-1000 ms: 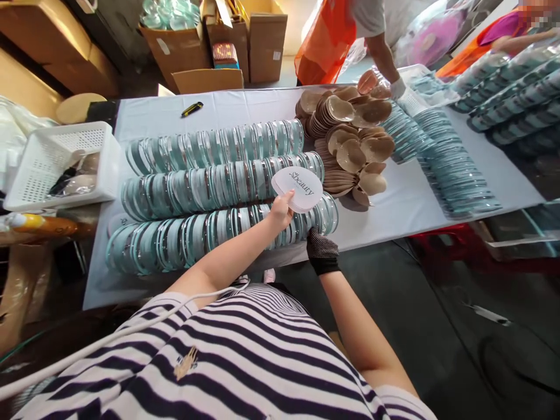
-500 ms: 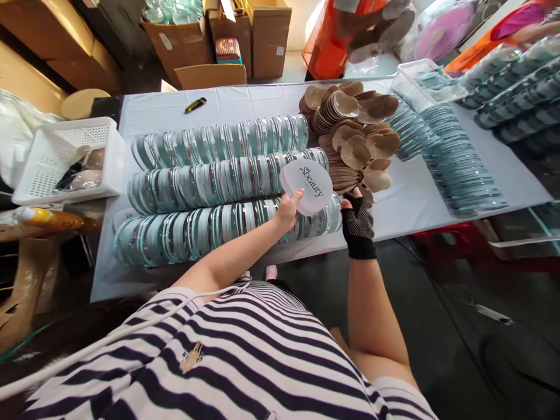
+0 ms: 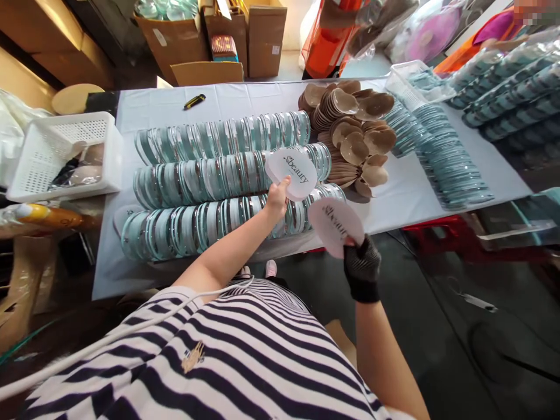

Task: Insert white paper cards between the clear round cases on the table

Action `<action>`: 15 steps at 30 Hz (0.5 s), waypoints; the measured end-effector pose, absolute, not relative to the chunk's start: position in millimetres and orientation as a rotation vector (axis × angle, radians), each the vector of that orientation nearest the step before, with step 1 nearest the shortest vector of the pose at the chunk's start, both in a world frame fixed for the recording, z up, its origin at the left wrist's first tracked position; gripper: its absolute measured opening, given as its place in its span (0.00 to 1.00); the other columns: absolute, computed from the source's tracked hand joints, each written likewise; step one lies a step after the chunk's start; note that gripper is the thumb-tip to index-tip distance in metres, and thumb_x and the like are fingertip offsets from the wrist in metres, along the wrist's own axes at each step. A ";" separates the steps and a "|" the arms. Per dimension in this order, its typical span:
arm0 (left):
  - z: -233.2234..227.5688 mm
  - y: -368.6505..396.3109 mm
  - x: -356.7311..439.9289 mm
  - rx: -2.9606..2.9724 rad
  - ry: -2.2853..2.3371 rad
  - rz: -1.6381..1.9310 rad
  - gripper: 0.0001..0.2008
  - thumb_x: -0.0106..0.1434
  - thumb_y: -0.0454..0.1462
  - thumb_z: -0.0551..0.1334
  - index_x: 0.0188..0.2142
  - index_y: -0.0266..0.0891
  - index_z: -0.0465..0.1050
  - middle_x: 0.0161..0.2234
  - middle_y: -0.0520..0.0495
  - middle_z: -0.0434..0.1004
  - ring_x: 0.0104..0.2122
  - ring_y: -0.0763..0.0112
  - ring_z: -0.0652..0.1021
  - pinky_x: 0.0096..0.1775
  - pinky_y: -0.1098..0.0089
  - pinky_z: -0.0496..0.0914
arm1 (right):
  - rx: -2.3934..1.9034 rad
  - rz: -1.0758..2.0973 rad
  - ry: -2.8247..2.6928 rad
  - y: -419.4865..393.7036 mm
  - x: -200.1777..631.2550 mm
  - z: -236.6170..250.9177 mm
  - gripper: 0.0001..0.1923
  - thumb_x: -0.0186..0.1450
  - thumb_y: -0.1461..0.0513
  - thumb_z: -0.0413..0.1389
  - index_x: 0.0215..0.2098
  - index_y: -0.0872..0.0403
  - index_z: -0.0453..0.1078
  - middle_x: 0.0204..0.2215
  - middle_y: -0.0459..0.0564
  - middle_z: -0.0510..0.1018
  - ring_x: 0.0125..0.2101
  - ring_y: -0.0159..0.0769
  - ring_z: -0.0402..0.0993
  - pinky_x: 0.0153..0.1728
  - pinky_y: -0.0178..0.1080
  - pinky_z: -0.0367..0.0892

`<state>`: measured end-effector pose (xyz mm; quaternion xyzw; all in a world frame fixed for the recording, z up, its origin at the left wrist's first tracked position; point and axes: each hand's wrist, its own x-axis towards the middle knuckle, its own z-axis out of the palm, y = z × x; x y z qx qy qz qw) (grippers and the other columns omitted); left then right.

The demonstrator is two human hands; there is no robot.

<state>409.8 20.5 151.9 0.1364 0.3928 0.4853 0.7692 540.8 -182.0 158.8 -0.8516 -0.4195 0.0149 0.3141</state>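
Observation:
My bare left hand point(image 3: 277, 199) grips a small stack of white rounded cards point(image 3: 289, 164) printed with "beauty", held above the rows on the table. In a black fingerless glove, my right hand point(image 3: 362, 261) pinches a single card point(image 3: 333, 220) with the same print by its lower right edge, just past the table's front edge. Beneath and beside my left hand lie three long rows of clear, teal-tinted round plastic pieces point(image 3: 192, 182), packed on edge. Brown cup-shaped pieces point(image 3: 354, 149) are heaped at the right end of those rows.
More teal plastic pieces point(image 3: 455, 157) lie stacked on the right. A white basket point(image 3: 102, 125) stands at the left and a smaller one point(image 3: 405, 84) at the back right. A yellow-black cutter point(image 3: 195, 102) lies near the back edge. Cardboard boxes point(image 3: 266, 44) and a person in orange point(image 3: 328, 41) are beyond.
My right hand has moved toward me, away from the brown pieces, and a card now shows in it. My left hand has shifted slightly left with its cards.

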 end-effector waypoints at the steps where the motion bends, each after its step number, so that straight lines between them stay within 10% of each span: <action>1: 150.4 26.6 408.5 0.260 0.866 1.060 0.12 0.64 0.31 0.62 0.48 0.36 0.74 0.38 0.47 0.83 0.43 0.67 0.81 0.48 0.69 0.75 | -2.331 0.093 -1.205 -195.4 534.7 157.5 0.24 0.65 0.49 0.47 0.43 0.60 0.73 0.33 0.60 0.78 0.31 0.43 0.73 0.30 0.39 0.65; 9: 141.4 29.1 406.8 0.218 0.871 1.078 0.12 0.65 0.30 0.62 0.48 0.36 0.75 0.42 0.45 0.82 0.48 0.65 0.80 0.50 0.68 0.74 | -2.748 0.512 -1.656 -133.5 489.0 143.5 0.20 0.72 0.55 0.42 0.56 0.56 0.63 0.35 0.56 0.79 0.31 0.38 0.75 0.31 0.35 0.58; 15: 148.7 26.5 405.7 0.163 0.873 1.055 0.14 0.65 0.29 0.61 0.51 0.36 0.74 0.42 0.46 0.83 0.49 0.66 0.80 0.51 0.68 0.74 | -2.649 0.493 -1.590 -124.1 504.1 146.9 0.15 0.71 0.58 0.43 0.48 0.55 0.66 0.36 0.53 0.78 0.31 0.35 0.73 0.29 0.34 0.54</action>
